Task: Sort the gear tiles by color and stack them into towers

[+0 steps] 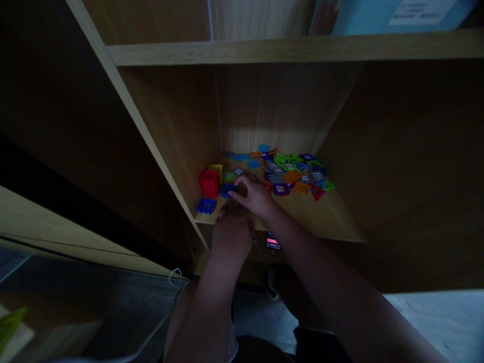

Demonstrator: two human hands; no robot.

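right hand (pixel 254 195) and left hand (pixel 231 233) at plastic building pieces (pixel 291 174) on a wooden shelf (pixel 333 222)
right half curled, fingers touching a blue piece (pixel 227 190); left curled, cannot tell if holding anything

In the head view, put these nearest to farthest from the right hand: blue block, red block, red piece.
1. Blue block, just left of the right hand.
2. Red block, by the left wall.
3. Red piece, right end of the pile.
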